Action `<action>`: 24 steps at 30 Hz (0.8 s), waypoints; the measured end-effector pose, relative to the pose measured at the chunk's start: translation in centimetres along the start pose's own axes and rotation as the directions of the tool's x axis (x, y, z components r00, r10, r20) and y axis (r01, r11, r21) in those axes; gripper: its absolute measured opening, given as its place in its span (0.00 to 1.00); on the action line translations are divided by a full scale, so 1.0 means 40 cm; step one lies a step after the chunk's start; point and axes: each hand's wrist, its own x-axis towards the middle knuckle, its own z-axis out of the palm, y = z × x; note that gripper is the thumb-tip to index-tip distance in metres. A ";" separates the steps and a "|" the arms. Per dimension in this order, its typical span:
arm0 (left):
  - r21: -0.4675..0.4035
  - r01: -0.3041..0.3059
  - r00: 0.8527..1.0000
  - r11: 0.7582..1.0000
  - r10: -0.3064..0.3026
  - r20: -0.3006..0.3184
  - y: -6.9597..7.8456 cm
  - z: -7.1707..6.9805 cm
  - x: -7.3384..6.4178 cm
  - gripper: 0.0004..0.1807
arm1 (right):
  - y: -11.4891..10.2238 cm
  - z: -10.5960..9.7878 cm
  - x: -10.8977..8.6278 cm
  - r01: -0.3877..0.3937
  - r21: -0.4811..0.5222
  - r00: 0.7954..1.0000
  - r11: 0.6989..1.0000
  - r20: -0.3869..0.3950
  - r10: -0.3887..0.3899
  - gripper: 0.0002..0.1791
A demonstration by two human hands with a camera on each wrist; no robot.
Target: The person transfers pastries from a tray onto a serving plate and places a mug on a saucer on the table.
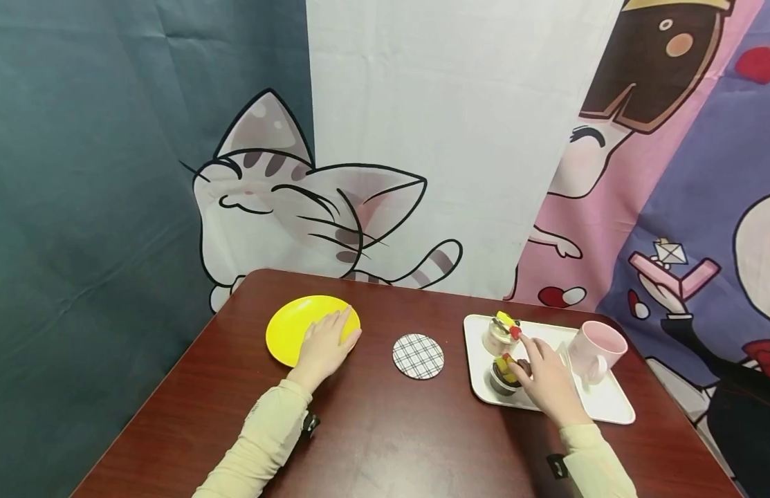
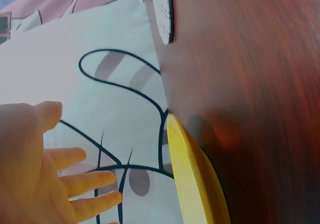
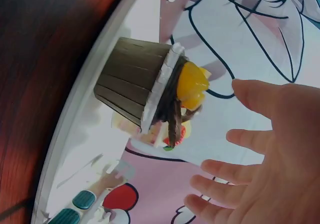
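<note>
My left hand (image 1: 326,347) reaches over the right side of a yellow plate (image 1: 285,330), its fingers spread and nothing in its grasp. In the left wrist view, the fingers show apart above the plate's rim (image 2: 192,184). Over a white tray (image 1: 618,408), my right hand (image 1: 551,382) stretches toward two fruit-topped cupcakes with its fingers loosely extended. The nearer one is a chocolate cupcake in a dark cup (image 3: 132,76); the farther one is a cream-coloured cupcake (image 1: 498,339). In the right wrist view, the hand (image 3: 275,154) is apart from the chocolate cupcake.
A pink mug (image 1: 599,349) stands on the tray's right part. Cutlery with a teal-and-white handle (image 3: 82,200) lies on the tray. Between plate and tray sits a round checked coaster (image 1: 418,356) on the brown table (image 1: 385,443). A printed cloth (image 1: 422,104) hangs behind.
</note>
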 end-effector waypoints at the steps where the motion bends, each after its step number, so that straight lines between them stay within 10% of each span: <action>1: -0.002 -0.001 1.000 1.000 0.001 -0.012 -0.005 -0.001 0.001 0.32 | 0.001 -0.005 -0.002 -0.003 0.007 1.000 1.000 -0.002 0.003 0.34; 11: -0.051 0.129 0.991 0.990 -0.131 -0.043 -0.060 -0.045 0.014 0.28 | 0.046 -0.040 -0.019 -0.076 0.053 0.997 0.996 0.001 0.076 0.29; 24: -0.222 0.358 0.929 0.907 -0.369 -0.008 -0.185 -0.070 0.003 0.35 | 0.132 -0.026 -0.097 -0.138 0.009 0.981 0.990 0.140 0.136 0.36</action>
